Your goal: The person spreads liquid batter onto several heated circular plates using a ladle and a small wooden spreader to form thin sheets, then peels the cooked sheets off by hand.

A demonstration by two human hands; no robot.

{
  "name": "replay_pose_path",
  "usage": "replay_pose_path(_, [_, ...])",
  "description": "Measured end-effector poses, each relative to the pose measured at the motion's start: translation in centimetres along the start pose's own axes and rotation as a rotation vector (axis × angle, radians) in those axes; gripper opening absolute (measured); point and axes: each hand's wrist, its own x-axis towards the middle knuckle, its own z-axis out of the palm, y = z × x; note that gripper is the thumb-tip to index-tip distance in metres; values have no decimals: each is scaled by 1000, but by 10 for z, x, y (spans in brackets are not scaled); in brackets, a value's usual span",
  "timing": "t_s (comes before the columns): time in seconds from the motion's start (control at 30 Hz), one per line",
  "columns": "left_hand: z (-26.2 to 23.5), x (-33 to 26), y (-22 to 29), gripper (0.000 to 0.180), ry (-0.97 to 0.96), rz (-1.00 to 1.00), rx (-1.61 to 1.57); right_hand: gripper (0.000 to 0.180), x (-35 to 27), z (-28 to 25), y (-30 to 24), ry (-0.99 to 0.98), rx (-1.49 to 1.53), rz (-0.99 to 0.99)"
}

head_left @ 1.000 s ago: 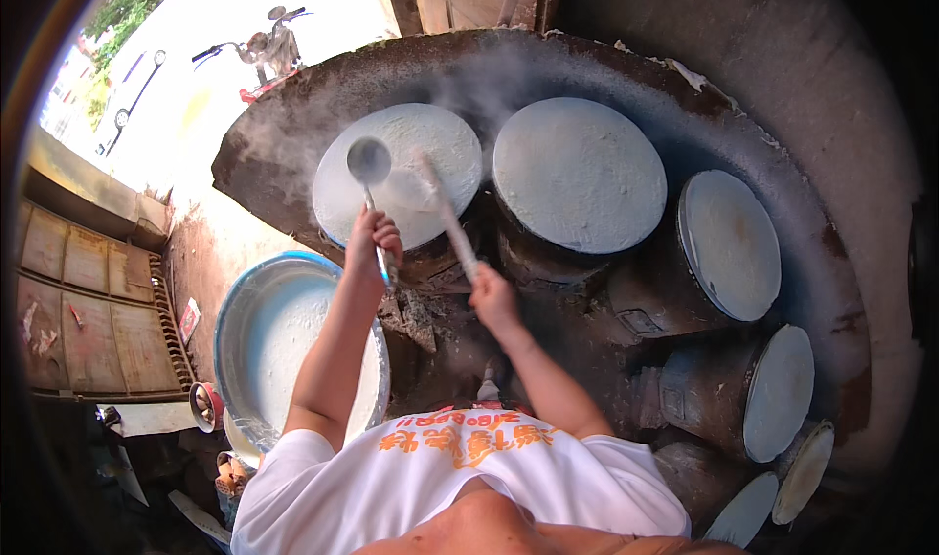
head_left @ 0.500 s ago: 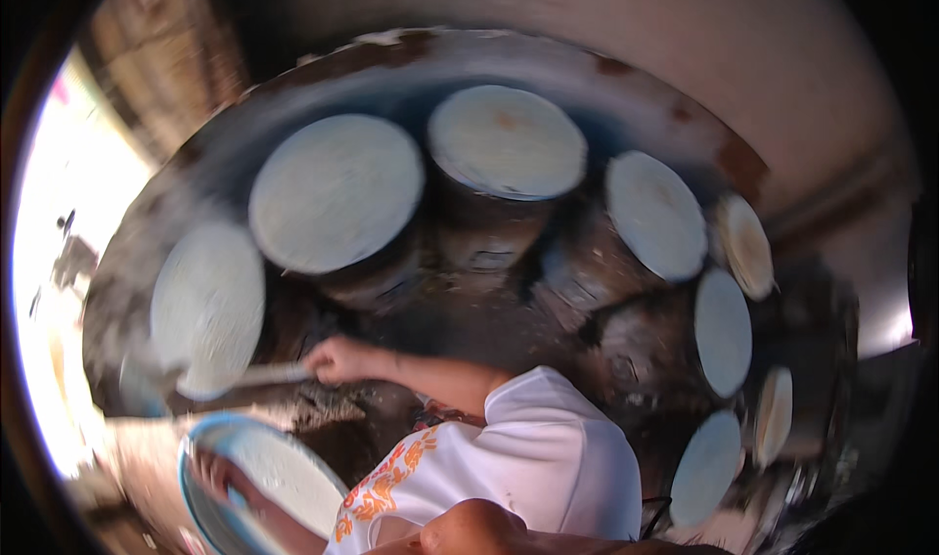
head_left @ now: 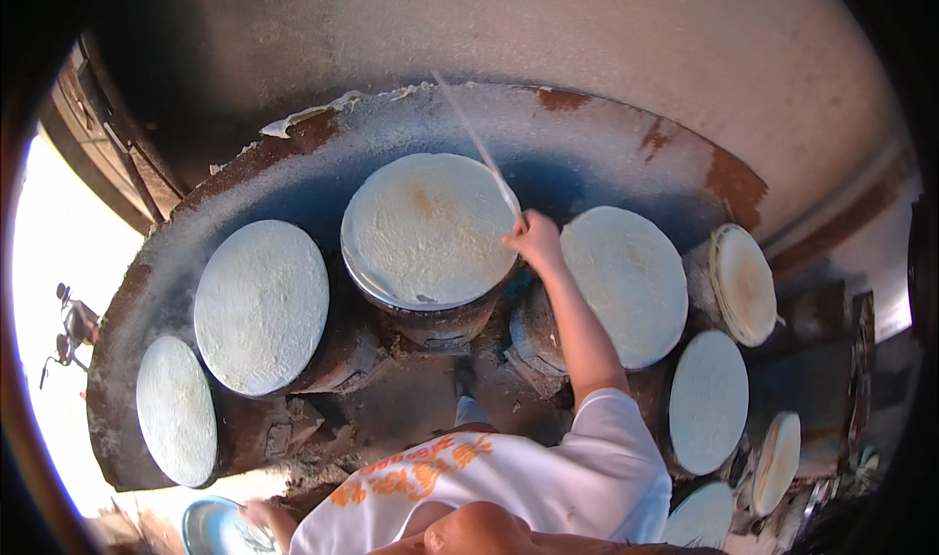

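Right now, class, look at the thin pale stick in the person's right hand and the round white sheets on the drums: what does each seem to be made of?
The thin pale stick, held by the right hand, looks like bare wood or bamboo: matt, straw-coloured, slender. The round white sheets look like a thin wet batter or cloth skin stretched flat: chalky, matt, with a tan patch at the middle. Which of the two, the view leaves open.

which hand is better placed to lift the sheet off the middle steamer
Right. The right hand already grips the thin stick, right at the edge of the middle steamer sheet. The left hand is down low by the blue basin, far from it.
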Motion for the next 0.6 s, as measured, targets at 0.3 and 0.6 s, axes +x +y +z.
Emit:
replay_pose_path(0.3, [496, -305, 146, 49, -1316, 1048, 375, 16, 179, 87, 73, -135, 1, -77])
replay_pose_path(0.6, [643, -361, 126, 35, -1404, 1122, 498, 18, 193, 67, 73, -124, -47, -197])
